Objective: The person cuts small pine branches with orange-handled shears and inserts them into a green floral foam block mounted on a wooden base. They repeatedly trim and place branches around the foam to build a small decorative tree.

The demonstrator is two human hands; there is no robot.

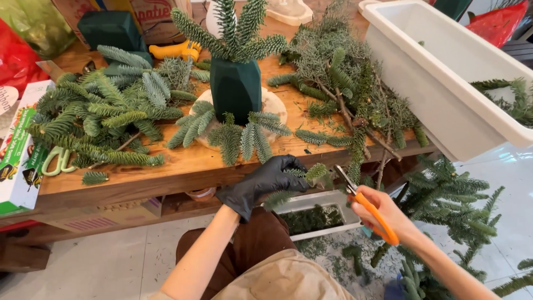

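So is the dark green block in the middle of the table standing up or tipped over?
Standing up. The dark green block sits upright on a pale round base, with fir sprigs poking up out of its top.

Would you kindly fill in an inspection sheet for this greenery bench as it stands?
Surface: wooden table, largely covered with cuttings.
Job's things: fir sprig in the gloved left hand; orange-handled snips in the bare right hand, blades near the sprig.
Clutter: green foam block stuck with sprigs, pile of fir branches, green scissors, yellow tool.
Hands: left closed on the sprig, right closed on the snips.
Cables: nothing seen.
Surroundings: white trough, small bin of trimmings, needles on the floor.
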